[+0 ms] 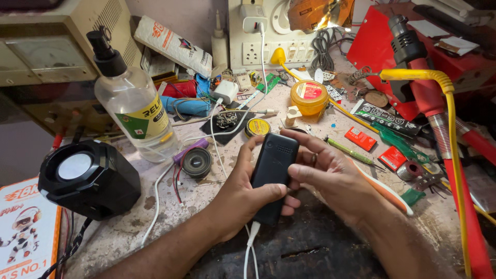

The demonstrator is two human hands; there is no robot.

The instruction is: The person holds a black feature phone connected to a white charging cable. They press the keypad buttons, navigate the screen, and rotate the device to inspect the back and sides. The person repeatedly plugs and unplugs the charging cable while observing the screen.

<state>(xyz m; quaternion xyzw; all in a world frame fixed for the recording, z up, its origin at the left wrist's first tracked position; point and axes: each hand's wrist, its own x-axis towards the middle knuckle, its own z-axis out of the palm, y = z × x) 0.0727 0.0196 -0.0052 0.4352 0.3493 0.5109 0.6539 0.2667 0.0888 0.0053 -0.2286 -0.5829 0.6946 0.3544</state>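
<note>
1. my left hand (243, 194) is wrapped around a black phone (274, 173), held just above the bench (129, 227).
2. my right hand (330, 178) pinches the phone's side.
3. a white cable (251, 248) hangs from its bottom end.
4. a clear bottle (135, 111) holds some clear liquid.
5. a small yellow tub (309, 97) has its lid on.

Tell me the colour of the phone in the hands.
Black; the phone shows best in the head view, with a white cable below.
</note>
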